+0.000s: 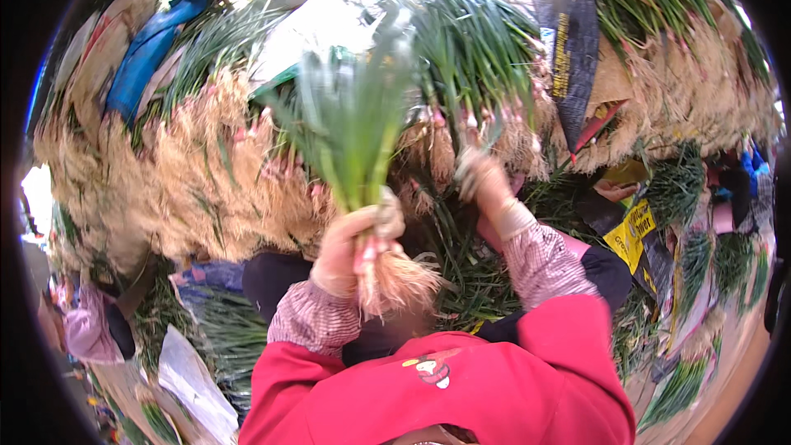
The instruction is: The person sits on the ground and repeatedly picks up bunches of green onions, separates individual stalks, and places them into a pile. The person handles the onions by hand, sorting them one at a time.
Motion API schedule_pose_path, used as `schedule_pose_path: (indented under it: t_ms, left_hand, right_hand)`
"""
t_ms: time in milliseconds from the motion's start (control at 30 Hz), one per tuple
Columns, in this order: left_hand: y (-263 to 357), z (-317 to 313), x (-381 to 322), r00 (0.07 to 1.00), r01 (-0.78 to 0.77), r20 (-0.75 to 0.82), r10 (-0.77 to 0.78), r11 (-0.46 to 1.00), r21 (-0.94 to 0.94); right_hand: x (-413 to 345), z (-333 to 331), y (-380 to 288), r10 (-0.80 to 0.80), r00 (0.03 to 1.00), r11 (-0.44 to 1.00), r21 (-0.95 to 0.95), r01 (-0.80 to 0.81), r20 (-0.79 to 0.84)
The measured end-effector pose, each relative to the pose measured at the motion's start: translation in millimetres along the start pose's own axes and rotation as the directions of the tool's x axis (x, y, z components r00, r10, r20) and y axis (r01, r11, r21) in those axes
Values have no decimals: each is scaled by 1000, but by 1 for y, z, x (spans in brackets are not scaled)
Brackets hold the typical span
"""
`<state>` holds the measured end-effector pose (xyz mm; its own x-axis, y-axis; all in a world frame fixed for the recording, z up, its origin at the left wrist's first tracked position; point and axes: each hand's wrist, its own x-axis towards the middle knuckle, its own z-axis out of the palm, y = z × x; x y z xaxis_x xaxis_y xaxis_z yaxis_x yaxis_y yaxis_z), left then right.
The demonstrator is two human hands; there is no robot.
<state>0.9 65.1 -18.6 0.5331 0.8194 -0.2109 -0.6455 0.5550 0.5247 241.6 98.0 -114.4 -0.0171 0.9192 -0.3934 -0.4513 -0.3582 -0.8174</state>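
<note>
My left hand [349,247], in a pale glove, grips a bunch of green garlic or spring onion plants [358,161] just above their bulbs. The leaves fan upward and are blurred, while pinkish bulbs and pale stringy roots [398,275] hang below the fist. To the right, my right hand [485,182], also gloved and blurred, is up against the front of a heap of the same plants [476,62]. Its fingers are near the hanging roots, and whether they hold a stalk cannot be made out.
A long bank of matted roots [210,167] runs across in front of me. Over it lie a dark woven sack [568,43] and a blue cloth [151,49]. Loose green leaves [476,272] litter the ground between my knees. Another person [93,324] is at the left.
</note>
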Motion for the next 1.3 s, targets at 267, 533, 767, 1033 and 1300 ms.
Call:
schedule_pose_path:
  t_ms: [267, 533, 767, 1033, 1300]
  left_hand:
    - [17, -11, 20, 973, -219, -29, 228, 956, 195]
    - [-14, -27, 41, 978, 90, -200, -60, 986, 143]
    - [-45, -26, 39, 928, 246, -368, -51, 826, 507]
    - [-40, -20, 26, 995, 87, -53, -87, 996, -8]
    - [-20, -17, 21, 994, 55, -108, -25, 956, 289]
  right_hand:
    - [61, 33, -53, -331, 917, -58, -975, 215, 222]
    - [-41, 68, -42, -143, 922, -28, -933, 359, 359]
    - [2, 58, 4, -18, 996, 943, -329, 45, 85]
    - [3, 41, 29, 104, 838, 820, 430, -377, 535]
    - [-10, 60, 20, 181, 916, 881, 355, -313, 358]
